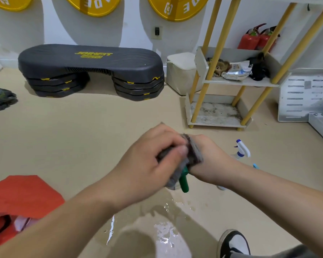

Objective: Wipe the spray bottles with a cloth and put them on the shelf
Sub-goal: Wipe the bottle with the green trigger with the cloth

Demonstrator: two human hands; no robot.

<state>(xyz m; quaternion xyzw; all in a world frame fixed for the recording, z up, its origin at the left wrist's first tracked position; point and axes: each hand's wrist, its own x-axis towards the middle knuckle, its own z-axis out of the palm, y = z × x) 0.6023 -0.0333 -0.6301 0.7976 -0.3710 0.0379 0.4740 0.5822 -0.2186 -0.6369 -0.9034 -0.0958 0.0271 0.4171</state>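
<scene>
Both hands [175, 157] press cloth [192, 151] around green-triggered bottle [184, 180].

Fuzzy grey cloth [177, 161], seemingly glossy green plastic trigger [184, 180].

Centre of frame: left hand [151, 157] and right hand [211, 157] closed together around a grey cloth [177, 164] wrapped over a green-topped spray bottle [184, 180]. Right of them: white-and-blue spray bottle [241, 148] on the floor [82, 136]. Upper right: yellow-legged shelf [231, 81]. Lower centre: wet patch [164, 229].
</scene>
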